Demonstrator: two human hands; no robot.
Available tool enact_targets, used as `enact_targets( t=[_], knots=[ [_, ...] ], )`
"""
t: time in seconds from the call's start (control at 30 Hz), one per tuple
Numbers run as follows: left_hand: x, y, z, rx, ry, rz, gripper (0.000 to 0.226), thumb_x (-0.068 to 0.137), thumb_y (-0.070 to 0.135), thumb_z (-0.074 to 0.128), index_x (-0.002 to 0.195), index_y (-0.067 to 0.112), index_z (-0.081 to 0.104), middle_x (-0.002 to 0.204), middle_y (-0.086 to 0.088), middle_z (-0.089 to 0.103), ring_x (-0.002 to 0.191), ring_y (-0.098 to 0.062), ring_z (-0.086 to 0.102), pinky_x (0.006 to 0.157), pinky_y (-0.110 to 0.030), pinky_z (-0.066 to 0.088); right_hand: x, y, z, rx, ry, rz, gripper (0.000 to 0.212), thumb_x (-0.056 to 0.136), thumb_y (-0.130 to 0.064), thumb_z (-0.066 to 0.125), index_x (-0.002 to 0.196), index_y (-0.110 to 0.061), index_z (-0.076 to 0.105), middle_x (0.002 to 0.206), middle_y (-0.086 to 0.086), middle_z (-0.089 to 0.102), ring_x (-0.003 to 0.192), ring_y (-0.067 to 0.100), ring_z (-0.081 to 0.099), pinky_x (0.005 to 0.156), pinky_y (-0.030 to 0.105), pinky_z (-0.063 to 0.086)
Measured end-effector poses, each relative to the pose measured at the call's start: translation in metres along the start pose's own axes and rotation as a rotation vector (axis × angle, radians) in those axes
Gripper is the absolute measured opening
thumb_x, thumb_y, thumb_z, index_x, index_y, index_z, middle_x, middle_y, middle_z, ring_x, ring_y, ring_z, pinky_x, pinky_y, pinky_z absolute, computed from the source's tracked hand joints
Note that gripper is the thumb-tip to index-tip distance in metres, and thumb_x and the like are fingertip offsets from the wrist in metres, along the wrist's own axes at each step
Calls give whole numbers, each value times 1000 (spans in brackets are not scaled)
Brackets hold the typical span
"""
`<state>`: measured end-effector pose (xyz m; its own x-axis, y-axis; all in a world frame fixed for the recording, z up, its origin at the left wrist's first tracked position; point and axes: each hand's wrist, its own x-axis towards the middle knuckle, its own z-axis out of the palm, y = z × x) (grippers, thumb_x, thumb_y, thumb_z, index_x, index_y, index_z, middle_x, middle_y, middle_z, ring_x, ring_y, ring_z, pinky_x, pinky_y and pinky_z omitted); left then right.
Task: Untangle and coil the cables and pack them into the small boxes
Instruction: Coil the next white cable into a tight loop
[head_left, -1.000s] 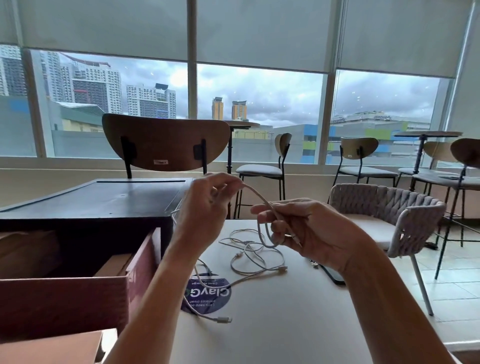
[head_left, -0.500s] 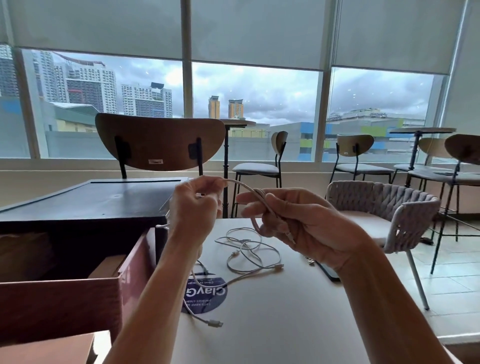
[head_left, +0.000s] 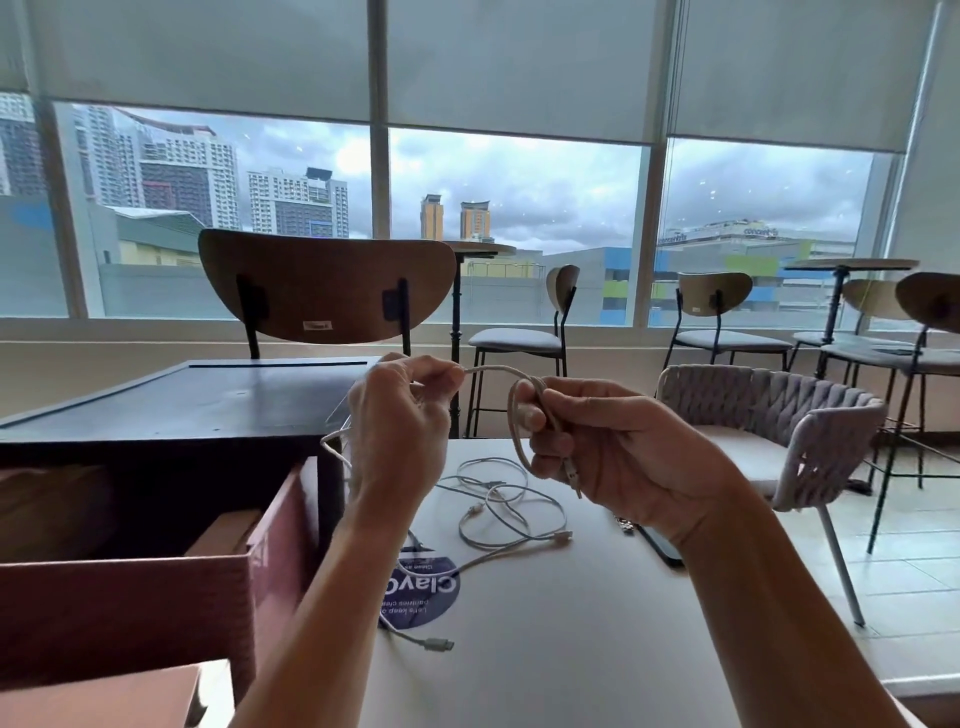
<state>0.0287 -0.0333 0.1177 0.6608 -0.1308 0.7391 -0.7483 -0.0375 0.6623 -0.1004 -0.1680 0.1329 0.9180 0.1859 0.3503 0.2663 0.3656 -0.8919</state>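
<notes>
- Cable (head_left: 511, 410) is mid-coil, raised above the table (head_left: 571, 649); one small loop made, its tail trailing down.
- Loose cables (head_left: 498, 512) lie tangled on the table, unpacked.
- Right hand (head_left: 623, 457) pinches the loop.
- Left hand (head_left: 400, 426) grips the feeding strand.
- Box (head_left: 156, 597) sits left.

Two bare forearms reach up from the frame's bottom. The left hand (head_left: 397, 434) is pinched closed at centre. The right hand (head_left: 618, 457) is curled closed beside it.
</notes>
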Motion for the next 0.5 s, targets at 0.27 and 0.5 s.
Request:
enact_targets(
  t=[0.27, 0.5],
  knots=[
    [-7, 0, 0, 90, -178, 253, 15, 88, 18, 74, 102, 17, 77, 88, 13, 71, 81, 6, 65, 75, -3, 46, 2, -2, -2, 268, 62, -142, 35, 78, 7, 69, 112, 13, 64, 95, 18, 68, 76, 20, 69, 70, 28, 59],
    [-10, 4, 2, 153, -379, 352, 17, 89, 14, 71, 105, 14, 76, 91, 12, 71, 80, 11, 62, 74, -1, 44, 6, 1, -11, 360, 237, -241, 48, 61, 6, 78, 107, 13, 67, 97, 15, 71, 66, 15, 65, 62, 26, 57]
  ],
)
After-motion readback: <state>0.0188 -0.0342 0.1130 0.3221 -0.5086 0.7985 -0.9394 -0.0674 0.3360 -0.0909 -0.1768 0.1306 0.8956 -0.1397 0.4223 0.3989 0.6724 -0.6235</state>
